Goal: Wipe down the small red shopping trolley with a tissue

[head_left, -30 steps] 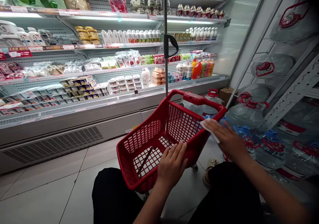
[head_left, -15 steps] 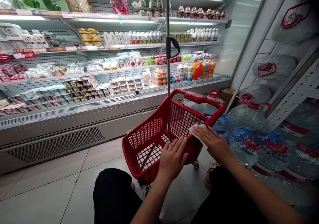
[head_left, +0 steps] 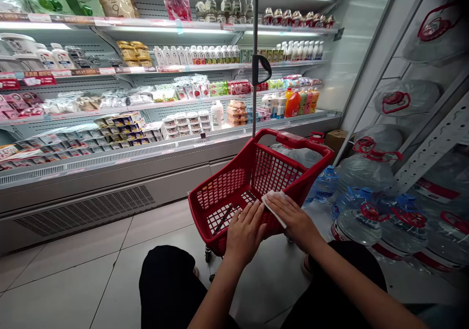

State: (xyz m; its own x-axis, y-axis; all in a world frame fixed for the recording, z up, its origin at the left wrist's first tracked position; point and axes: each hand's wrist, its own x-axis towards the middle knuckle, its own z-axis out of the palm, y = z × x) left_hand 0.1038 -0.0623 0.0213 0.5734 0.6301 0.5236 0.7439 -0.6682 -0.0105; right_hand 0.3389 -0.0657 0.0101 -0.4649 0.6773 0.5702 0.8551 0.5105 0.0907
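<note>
The right hand (head_left: 293, 217) holds a white cloth (head_left: 268, 200) beneath flat fingers on the red shopping cart's (head_left: 307, 179) near rim; just left, the left hand (head_left: 245, 234) rests, fingers extended.

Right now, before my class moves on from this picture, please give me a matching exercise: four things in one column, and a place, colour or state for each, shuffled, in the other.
Column one:
1. Left hand
2. White cloth
3. Shopping cart
4. Large orange bottle

Column two:
A. Red, with grid-like walls
B. Standing in the lit fridge
C. Palm down at the cart's near rim
D. Under the right hand

Right pairs: 1-C, 2-D, 3-A, 4-B.
</note>
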